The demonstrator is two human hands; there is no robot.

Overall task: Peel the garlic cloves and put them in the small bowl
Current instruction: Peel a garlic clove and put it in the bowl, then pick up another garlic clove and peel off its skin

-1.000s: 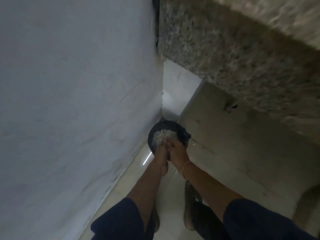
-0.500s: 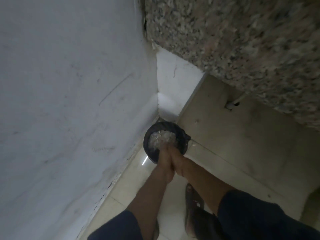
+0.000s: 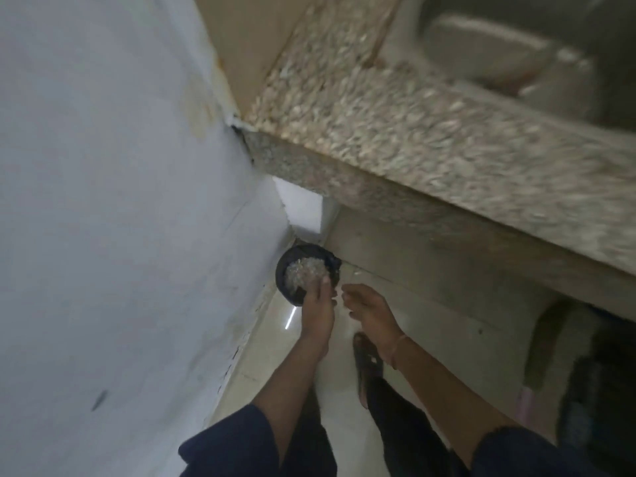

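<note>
Head view: a dark bin point(image 3: 281, 274) stands on the floor point(image 3: 265, 342) in the corner below the granite bench point(image 3: 413, 139), with pale scraps point(image 3: 304, 270) inside, probably garlic skins. No clove or small bowl shows here. The bin lies at 11 o'clock from the left hand point(image 3: 318, 306), the nearer hand, whose straight, released fingers point(image 3: 323, 284) reach over the rim. The right hand point(image 3: 368, 309) hangs just beside it at 3 o'clock, fingers loosely spread, apparently holding nothing. Both forearms slope down towards the bin.

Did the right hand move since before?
Yes. The right hand has swung rightward, off the black bin and apart from the left hand.
</note>
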